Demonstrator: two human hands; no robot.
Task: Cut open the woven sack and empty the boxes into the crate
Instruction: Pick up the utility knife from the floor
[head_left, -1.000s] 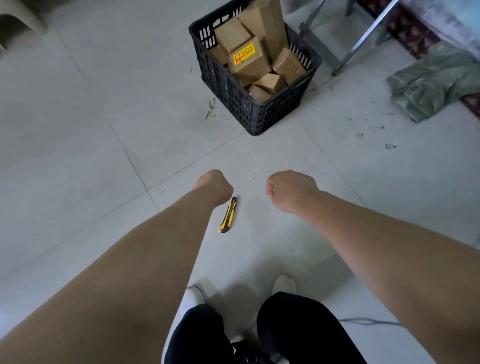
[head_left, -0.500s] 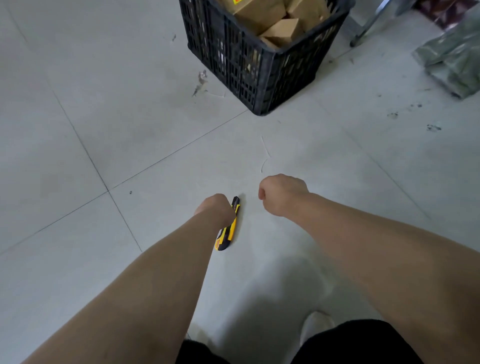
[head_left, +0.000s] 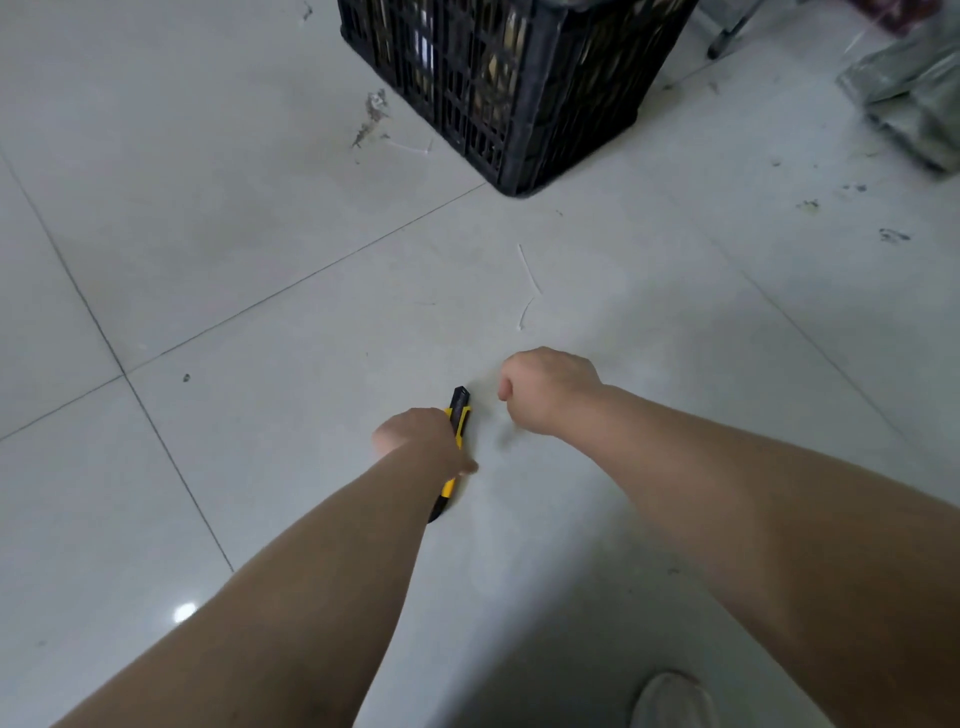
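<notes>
While you crouch over the tiled floor (head_left: 218, 218), head view only: your left hand (head_left: 418, 434) is down on the yellow-and-black utility knife (head_left: 457, 415), covering its middle; fingers are hidden under the hand, so whether it has closed round the handle cannot be told. Your right hand (head_left: 548, 387) is curled into a loose fist just beside the knife's dark tip, holding nothing. Black plastic crate (head_left: 519, 104) stands well ahead, only its slatted walls in frame, boxes (head_left: 498, 88) dimly visible through the slats. Crumpled grey-green sack (head_left: 914, 98) lies at far right, well apart from both hands. One pale shoe (head_left: 675, 699) at bottom edge. Risks, as judged: blade state is not readable, so a blind grab near the tip could nick a finger; right fist sits close to that end; smooth tile could let the knife skid out from under your palm. Against half a second ago: left hand has come further over the knife, which now shows at both ends, and the crate's open top has left the frame.
</notes>
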